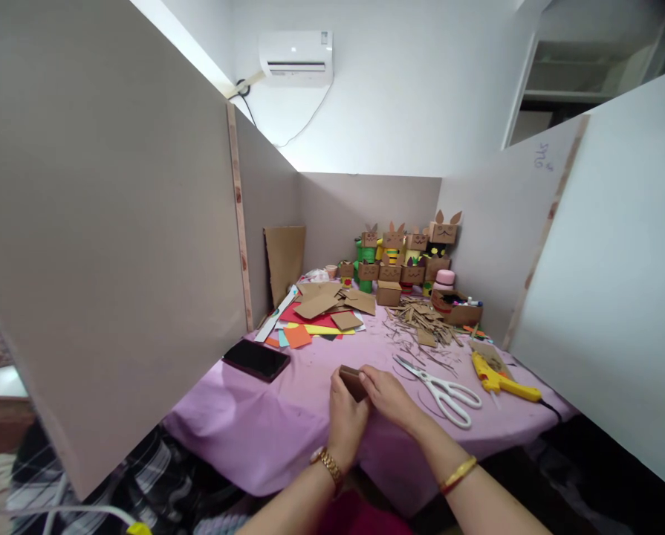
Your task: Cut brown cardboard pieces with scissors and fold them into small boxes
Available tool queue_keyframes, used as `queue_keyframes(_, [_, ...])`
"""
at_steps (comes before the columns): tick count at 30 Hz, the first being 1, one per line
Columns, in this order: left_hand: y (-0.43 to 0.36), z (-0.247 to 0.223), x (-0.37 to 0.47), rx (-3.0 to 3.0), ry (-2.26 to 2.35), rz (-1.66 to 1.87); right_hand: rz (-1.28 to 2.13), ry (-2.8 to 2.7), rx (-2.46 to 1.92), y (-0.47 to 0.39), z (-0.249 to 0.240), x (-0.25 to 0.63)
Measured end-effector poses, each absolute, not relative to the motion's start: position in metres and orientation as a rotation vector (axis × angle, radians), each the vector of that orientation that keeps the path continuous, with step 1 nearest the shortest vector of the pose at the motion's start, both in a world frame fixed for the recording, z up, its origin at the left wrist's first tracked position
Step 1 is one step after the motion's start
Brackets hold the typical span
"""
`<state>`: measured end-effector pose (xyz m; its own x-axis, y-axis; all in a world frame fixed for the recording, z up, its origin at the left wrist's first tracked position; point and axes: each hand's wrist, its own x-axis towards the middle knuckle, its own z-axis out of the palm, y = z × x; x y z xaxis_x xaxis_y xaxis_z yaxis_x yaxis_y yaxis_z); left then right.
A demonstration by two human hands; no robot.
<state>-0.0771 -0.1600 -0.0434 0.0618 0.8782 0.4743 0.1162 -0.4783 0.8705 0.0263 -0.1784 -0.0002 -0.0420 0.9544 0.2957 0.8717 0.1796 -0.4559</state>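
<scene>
At the table's front edge I hold a small brown cardboard piece [353, 383]; it looks like a shallow box or folded part, though my fingers cover some of it. My left hand [345, 416] is wrapped round its left side and underside. The fingers of my right hand [388, 395] press on its right edge. White-handled scissors [440, 386] lie with blades slightly apart to the right of my hands. Farther right rests a yellow hot glue gun [502, 380] with a black cord.
A dark phone [257, 360] lies on the pink tablecloth [310, 383]. Behind are cardboard sheets [316, 305], coloured paper [297, 337], cardboard scraps [424, 319], several cardboard animal figures [393, 236] and a box of markers [458, 308]. Grey partitions [365, 197] enclose the table's sides and back.
</scene>
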Motion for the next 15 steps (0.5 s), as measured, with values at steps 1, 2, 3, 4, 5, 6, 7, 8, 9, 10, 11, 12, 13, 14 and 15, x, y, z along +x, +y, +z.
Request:
queue_keyframes(1, [-0.1596, -0.0439, -0.0773, 1.687, 0.997, 1.477, 0.203, -1.931, -1.716, -0.1785, -0.0002, 0.0261])
queue_keyframes(2, [-0.1592, -0.0443, -0.0774, 1.688, 0.991, 1.475, 0.202, -1.930, -1.720, -0.1786, -0.0002, 0.0259])
queue_keyframes(3, [-0.1588, -0.0447, -0.0774, 1.690, 0.987, 1.472, 0.201, -1.928, -1.723, -0.1788, -0.0001, 0.0256])
queue_keyframes(4, [-0.1584, -0.0451, -0.0775, 1.691, 0.983, 1.467, 0.198, -1.926, -1.727, -0.1789, -0.0001, 0.0253])
queue_keyframes(5, [-0.1580, -0.0456, -0.0776, 1.692, 0.979, 1.462, 0.194, -1.925, -1.729, -0.1791, 0.0001, 0.0250])
queue_keyframes(6, [-0.1575, -0.0460, -0.0777, 1.693, 0.976, 1.458, 0.191, -1.924, -1.730, -0.1791, 0.0002, 0.0247])
queue_keyframes(7, [-0.1570, -0.0465, -0.0779, 1.695, 0.973, 1.455, 0.188, -1.923, -1.730, -0.1792, 0.0004, 0.0245])
queue_keyframes(8, [-0.1564, -0.0469, -0.0781, 1.696, 0.972, 1.452, 0.185, -1.924, -1.730, -0.1791, 0.0007, 0.0243])
queue_keyframes(9, [-0.1558, -0.0474, -0.0784, 1.698, 0.970, 1.451, 0.184, -1.924, -1.730, -0.1790, 0.0010, 0.0242])
queue_keyframes(10, [-0.1553, -0.0478, -0.0786, 1.700, 0.969, 1.449, 0.183, -1.925, -1.731, -0.1788, 0.0013, 0.0241])
queue_keyframes(11, [-0.1547, -0.0481, -0.0788, 1.703, 0.969, 1.447, 0.182, -1.926, -1.733, -0.1785, 0.0015, 0.0241])
queue_keyframes(12, [-0.1543, -0.0482, -0.0790, 1.707, 0.970, 1.444, 0.181, -1.927, -1.736, -0.1782, 0.0018, 0.0241])
queue_keyframes(13, [-0.1539, -0.0481, -0.0792, 1.711, 0.971, 1.442, 0.179, -1.928, -1.741, -0.1778, 0.0019, 0.0242])
queue_keyframes(14, [-0.1537, -0.0477, -0.0794, 1.716, 0.973, 1.438, 0.178, -1.929, -1.745, -0.1775, 0.0020, 0.0243])
queue_keyframes(15, [-0.1535, -0.0472, -0.0796, 1.722, 0.974, 1.434, 0.178, -1.930, -1.748, -0.1773, 0.0019, 0.0245])
